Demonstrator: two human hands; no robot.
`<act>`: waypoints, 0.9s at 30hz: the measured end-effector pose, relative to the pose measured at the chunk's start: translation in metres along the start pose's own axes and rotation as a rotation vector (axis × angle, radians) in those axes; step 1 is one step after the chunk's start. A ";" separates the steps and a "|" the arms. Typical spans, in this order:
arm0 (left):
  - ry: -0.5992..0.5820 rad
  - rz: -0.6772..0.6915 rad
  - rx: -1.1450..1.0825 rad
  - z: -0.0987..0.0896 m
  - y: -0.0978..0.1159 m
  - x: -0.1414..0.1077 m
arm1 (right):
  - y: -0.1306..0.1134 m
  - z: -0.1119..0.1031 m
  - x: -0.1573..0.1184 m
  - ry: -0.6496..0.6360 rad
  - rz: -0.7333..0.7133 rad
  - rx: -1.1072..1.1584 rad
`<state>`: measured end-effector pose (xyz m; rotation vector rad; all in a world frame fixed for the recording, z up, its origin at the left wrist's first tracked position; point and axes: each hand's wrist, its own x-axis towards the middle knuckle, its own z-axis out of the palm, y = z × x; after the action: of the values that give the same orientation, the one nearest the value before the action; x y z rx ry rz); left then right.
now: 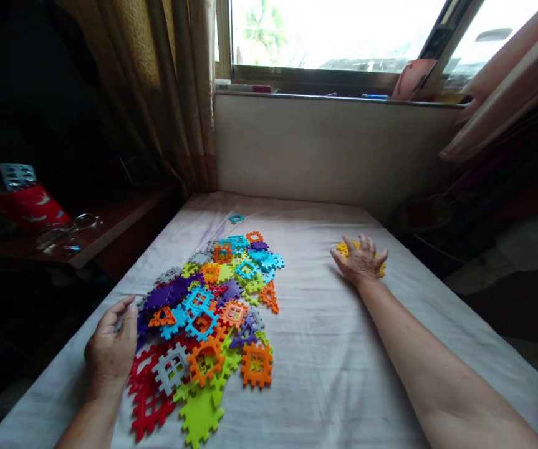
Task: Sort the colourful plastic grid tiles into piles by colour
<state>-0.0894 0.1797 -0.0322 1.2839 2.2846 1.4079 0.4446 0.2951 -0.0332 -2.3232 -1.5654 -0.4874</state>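
My right hand [361, 260] lies with its fingers spread over yellow interlocking tiles [349, 247] on the right side of the sheet. It covers most of them, so their number is hidden. At the left edge of a heap of colourful plastic interlocking tiles [198, 299] is my left hand [112, 340], fingers loosely bent and thumb apart, with nothing visible in it. Orange, light blue, purple, red, grey and lime green tiles overlap in the heap. Some have window-like cutouts, such as an orange tile [256, 365] at its right front.
A single blue tile [236, 219] lies beyond the heap on the pale sheet [315, 374]. To the left, a dark red side table [123, 215] bears eyeglasses [86, 221] and a red pouch [35, 209]. A wall and window stand at the far end, a curtain [198, 93] beside them.
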 end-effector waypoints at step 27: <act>-0.063 0.432 0.049 0.012 -0.011 -0.004 | -0.281 0.003 0.034 -0.609 -0.648 0.343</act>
<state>-0.0871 0.1824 -0.0486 1.8942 2.0925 1.4072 0.1950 0.4269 -0.0059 -1.7421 -2.4545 0.3952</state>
